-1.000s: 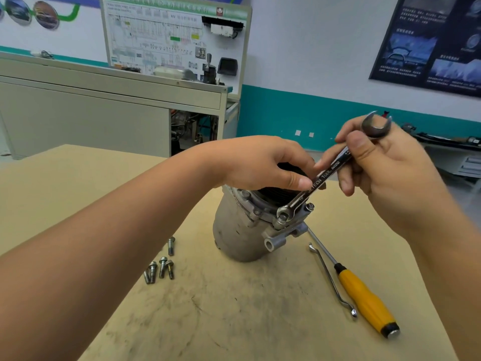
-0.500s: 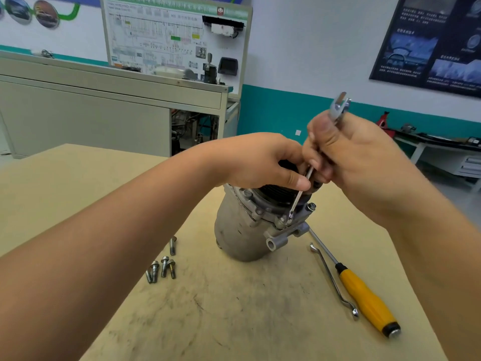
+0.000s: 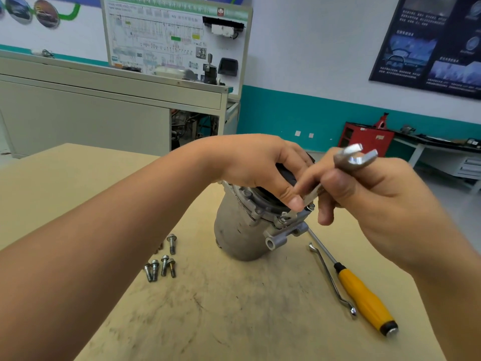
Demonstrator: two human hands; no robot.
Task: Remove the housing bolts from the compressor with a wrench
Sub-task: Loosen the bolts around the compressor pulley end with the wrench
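Gripping wrench [image 3: 354, 158], right hand [image 3: 377, 194] just beside compressor [image 3: 234, 230].

Wrench [image 3: 354, 158] shiny metal, compressor [image 3: 238, 231] dull grey cast metal, table [image 3: 208, 316] matt scuffed wood, screwdriver [image 3: 364, 300] handle yellow plastic

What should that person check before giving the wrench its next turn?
1. Left hand holds the top of the compressor, steadying it: ok.
2. Right hand grips the wrench: ok.
3. Wrench's lower end properly seated: cannot tell, the left hand's thumb covers it.
4. Compressor stands on end on the table: ok.
5. Loose bolts lie together left of the compressor, apart from it: ok.
6. Screwdriver lies flat on the table, below the wrench: ok.
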